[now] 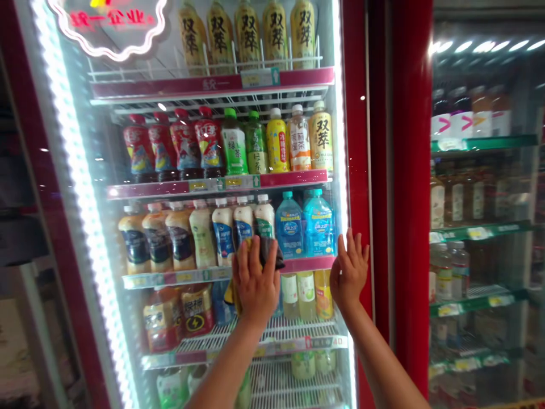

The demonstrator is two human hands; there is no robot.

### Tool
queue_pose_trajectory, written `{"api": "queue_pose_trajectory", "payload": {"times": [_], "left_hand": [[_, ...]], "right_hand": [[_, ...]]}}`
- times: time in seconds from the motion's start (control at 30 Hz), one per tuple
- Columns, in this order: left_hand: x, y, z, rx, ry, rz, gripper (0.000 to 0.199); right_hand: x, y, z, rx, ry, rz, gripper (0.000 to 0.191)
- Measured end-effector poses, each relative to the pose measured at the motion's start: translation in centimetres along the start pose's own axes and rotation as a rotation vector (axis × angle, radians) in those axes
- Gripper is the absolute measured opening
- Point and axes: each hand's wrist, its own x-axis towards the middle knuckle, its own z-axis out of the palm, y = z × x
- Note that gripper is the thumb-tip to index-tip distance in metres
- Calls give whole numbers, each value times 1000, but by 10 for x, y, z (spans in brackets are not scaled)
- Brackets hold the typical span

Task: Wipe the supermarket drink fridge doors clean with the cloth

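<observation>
My left hand [255, 278] presses a dark cloth with yellow parts [272, 253] against the glass door [153, 312] of a lit drinks fridge. Its fingers point up over the cloth, which shows on both sides of the hand. Further right, my right hand [349, 271] has its fingers spread and holds nothing. It rests at the door's right edge, beside the red frame [360, 142]. Behind the glass, near my hands, stand blue bottles [290, 224] and white-capped bottles [222, 227].
More bottles fill the shelves above, including red-capped ones [208, 139] and yellow ones [247, 34]. A glowing sign [114, 20] hangs at the upper left. On the right stands a second fridge with green shelf edges [481, 233].
</observation>
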Motion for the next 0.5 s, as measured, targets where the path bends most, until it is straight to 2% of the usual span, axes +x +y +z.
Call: {"api": "queue_pose_trajectory", "payload": {"times": [0.1,0.13,0.2,0.27,0.37,0.43,0.5], "left_hand": [[-32,11,4,-1,-55,245,72],[-32,14,5,-4,-72,292,70],[-16,13,5,-8,-92,322,68],[9,0,0,-12,-89,277,69],[35,-32,-11,-19,-39,88,74],[30,-50,-17,-15,4,-41,76],[9,-58,-19,-4,21,-105,79]], "right_hand": [[0,-3,2,1,25,-3,79],[0,-7,3,3,29,-1,78],[2,-20,7,11,9,-5,79],[3,-36,13,20,-35,-30,79],[2,-55,19,24,-70,-73,76],[1,-59,21,15,-65,-84,75],[0,-58,21,7,-63,-93,74]]}}
